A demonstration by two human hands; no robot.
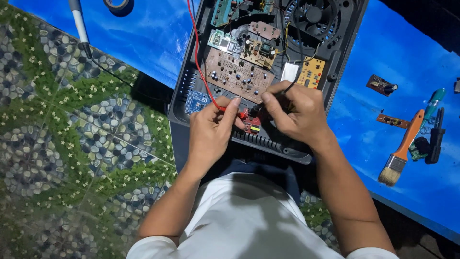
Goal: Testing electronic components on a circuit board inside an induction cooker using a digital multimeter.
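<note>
An opened black appliance casing [181, 103] lies in front of me with several circuit boards inside. A long brown board [237, 74] sits mid-casing, a small blue board [196, 100] at its left, a yellow board [311, 73] at its right. My left hand [211, 132] pinches a red probe tip with a red wire [198, 57] running up and away. My right hand [297, 112] pinches a black probe on a black wire [293, 29]. Both tips meet over a small red board [252, 125] at the casing's near edge.
A fan [314, 17] sits in the casing's far right corner. On the blue mat at right lie an orange-handled paintbrush [401, 151], a green-handled tool [433, 103], a black tool [436, 136] and two small loose boards [382, 85]. A soldering iron [79, 26] and tape roll [117, 4] lie far left.
</note>
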